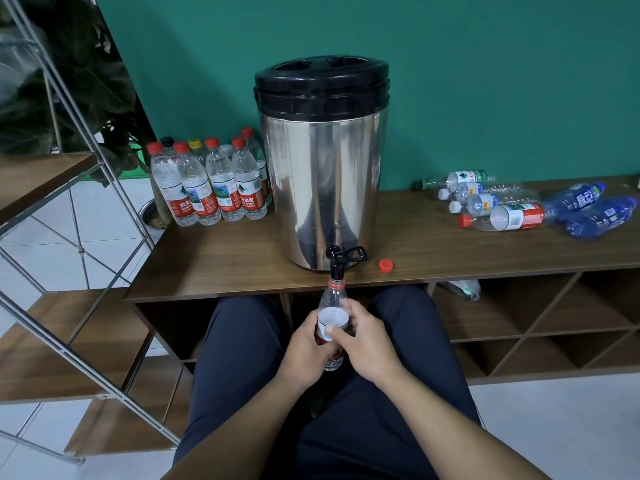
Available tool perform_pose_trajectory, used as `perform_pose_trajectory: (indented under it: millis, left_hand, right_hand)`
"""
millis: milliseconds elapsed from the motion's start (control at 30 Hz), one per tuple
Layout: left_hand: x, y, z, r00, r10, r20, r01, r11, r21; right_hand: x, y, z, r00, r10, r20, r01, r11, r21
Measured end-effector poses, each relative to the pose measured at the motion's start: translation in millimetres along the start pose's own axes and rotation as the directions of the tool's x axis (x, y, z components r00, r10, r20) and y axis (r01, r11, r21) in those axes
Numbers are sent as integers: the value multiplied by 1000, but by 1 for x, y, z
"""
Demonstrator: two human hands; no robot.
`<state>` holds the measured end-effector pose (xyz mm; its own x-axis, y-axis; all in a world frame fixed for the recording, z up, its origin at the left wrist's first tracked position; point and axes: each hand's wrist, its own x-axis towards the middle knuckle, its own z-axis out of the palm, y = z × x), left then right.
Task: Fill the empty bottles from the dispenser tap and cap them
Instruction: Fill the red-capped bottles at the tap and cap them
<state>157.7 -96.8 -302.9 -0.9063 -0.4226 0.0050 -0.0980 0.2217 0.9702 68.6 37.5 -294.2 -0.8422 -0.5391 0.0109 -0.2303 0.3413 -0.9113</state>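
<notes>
Steel dispenser tap over bottle | both hands' grip clamps it | red cap beside

At centre frame we hold an uncapped bottle in our left hand and right hand, its mouth under the dispenser tap. A red cap lies just right of the tap on the wooden counter.
</notes>
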Motion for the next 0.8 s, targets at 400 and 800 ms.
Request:
perform_pose_trajectory:
  millis: [400,800]
  left_hand:
    - [-2,2,0,1000,11,-10,-11,1000,-2]
    - [-2,4,0,1000,14,-9,-14,1000,1]
  right_hand:
    - [1,2,1,1000,-17,-1,17,1000,0]
    - [2,4,2,1000,-15,2,15,1000,4]
